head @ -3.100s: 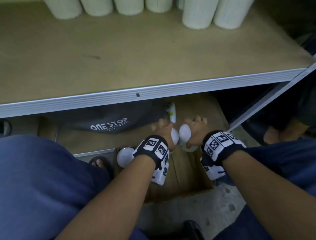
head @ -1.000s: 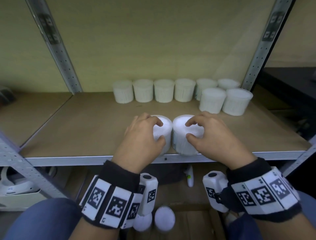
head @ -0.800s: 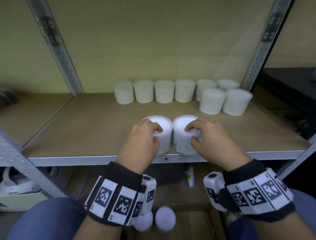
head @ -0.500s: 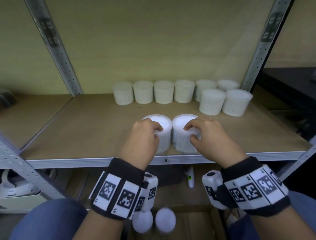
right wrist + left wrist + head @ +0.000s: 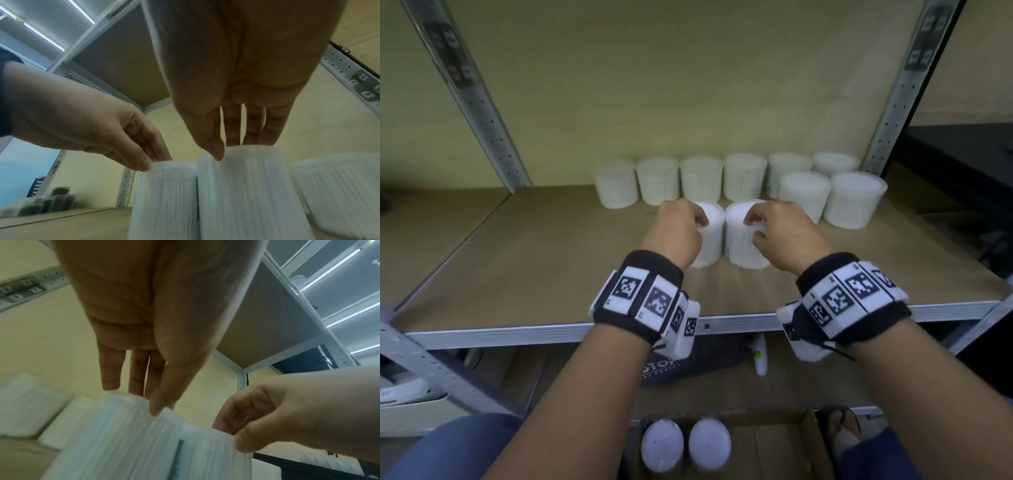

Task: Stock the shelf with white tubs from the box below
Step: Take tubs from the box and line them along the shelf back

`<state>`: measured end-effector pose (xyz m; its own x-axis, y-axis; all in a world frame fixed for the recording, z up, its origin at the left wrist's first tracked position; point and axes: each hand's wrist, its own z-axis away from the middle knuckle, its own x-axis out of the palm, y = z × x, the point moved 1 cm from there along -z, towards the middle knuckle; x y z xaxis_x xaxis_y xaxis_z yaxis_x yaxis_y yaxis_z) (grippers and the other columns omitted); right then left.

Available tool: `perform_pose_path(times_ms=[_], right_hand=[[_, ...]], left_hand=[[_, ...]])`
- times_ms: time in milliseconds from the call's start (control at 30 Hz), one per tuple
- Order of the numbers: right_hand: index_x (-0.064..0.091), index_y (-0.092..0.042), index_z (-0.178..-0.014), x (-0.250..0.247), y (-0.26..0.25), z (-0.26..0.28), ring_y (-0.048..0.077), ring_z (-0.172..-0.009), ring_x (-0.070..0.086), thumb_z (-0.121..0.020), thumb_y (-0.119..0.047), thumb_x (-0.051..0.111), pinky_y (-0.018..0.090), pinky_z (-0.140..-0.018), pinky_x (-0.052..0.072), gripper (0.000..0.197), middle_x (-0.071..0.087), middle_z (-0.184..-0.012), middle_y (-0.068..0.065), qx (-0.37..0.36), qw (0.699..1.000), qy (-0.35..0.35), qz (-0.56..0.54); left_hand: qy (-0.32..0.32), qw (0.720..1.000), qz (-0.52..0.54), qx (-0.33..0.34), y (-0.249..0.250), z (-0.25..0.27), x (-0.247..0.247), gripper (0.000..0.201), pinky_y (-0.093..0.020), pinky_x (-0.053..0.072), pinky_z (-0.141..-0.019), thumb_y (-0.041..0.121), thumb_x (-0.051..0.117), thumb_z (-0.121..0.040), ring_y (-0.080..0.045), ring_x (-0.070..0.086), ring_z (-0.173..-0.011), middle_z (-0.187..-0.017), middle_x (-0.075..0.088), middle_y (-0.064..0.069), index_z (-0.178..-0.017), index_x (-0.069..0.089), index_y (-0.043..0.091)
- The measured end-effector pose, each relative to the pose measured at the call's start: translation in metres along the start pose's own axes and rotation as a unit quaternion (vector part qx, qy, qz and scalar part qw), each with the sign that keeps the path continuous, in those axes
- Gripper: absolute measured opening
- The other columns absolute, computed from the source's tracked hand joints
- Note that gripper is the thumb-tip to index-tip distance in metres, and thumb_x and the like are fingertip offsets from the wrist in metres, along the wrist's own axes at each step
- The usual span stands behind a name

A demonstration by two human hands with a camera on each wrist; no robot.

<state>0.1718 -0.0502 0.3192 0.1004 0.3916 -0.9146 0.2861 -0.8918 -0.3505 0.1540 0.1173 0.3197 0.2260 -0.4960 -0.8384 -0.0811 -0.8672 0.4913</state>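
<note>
Both tubs have travelled from the shelf's front lip toward the back row since half a second ago, the hands sliding them deeper along the shelf (image 5: 524,260). Taking the back row of tubs (image 5: 678,180) as the landmark: in front of its middle, the left hand (image 5: 674,236) pinches the rim of the left tub (image 5: 709,236) between thumb and fingertips. Touching that tub's right side stands the right tub (image 5: 743,240), held the same way at its rim by the right hand (image 5: 787,236), just left of the two front-row tubs (image 5: 828,198). To finish well, I would keep both upright and touching, ease them in beside that front pair, and let go only once seated (rim pinches tip easily). Below the shelf, two more tubs (image 5: 685,445) wait in the box (image 5: 784,445).
</note>
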Motion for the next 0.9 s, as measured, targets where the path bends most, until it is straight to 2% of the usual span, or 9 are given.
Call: perform_pose_path(times_ms=[167, 367, 800, 900], right_hand=[[0.062, -0.017, -0.120, 0.004, 0.008, -0.028, 0.024, -0.115, 0.057, -0.090, -0.001, 0.049, 0.032, -0.097, 0.047, 0.037, 0.057, -0.130, 0.008, 0.033, 0.999, -0.002, -0.020], [0.062, -0.014, -0.120, 0.006, 0.015, -0.055, 0.024, -0.117, 0.058, -0.089, 0.001, 0.049, 0.034, -0.102, 0.047, 0.037, 0.059, -0.129, 0.009, 0.040, 0.999, -0.009, -0.018], [0.058, -0.009, -0.123, 0.010, 0.018, -0.085, 0.030, -0.117, 0.054, -0.089, 0.004, 0.044, 0.036, -0.099, 0.047, 0.039, 0.058, -0.127, 0.015, 0.034, 0.999, -0.010, 0.025], [0.060, -0.010, -0.119, 0.011, 0.020, -0.090, 0.030, -0.113, 0.057, -0.088, 0.003, 0.046, 0.036, -0.095, 0.049, 0.037, 0.060, -0.124, 0.014, 0.034, 0.999, -0.010, 0.022]], left_hand=[[0.002, 1.000, 0.000, -0.012, 0.004, -0.025, 0.011, 0.037, -0.030, 0.047, -0.101, -0.008, 0.050, -0.088, -0.025, 0.062, -0.113, -0.127, 0.060, -0.013, -0.115, 0.067, 0.011], [0.010, 1.000, 0.002, -0.004, 0.005, -0.049, 0.018, 0.034, -0.030, 0.048, -0.099, -0.007, 0.048, -0.090, -0.026, 0.062, -0.110, -0.122, 0.063, -0.014, -0.115, 0.067, 0.007], [0.003, 1.000, 0.003, -0.014, 0.004, -0.083, 0.023, 0.035, -0.032, 0.050, -0.097, -0.006, 0.046, -0.088, -0.029, 0.063, -0.108, -0.120, 0.064, -0.016, -0.112, 0.069, 0.006], [-0.027, 0.999, 0.005, -0.032, 0.005, -0.087, 0.020, 0.035, -0.031, 0.047, -0.101, -0.004, 0.046, -0.090, -0.028, 0.060, -0.114, -0.127, 0.060, -0.017, -0.118, 0.066, 0.005]])
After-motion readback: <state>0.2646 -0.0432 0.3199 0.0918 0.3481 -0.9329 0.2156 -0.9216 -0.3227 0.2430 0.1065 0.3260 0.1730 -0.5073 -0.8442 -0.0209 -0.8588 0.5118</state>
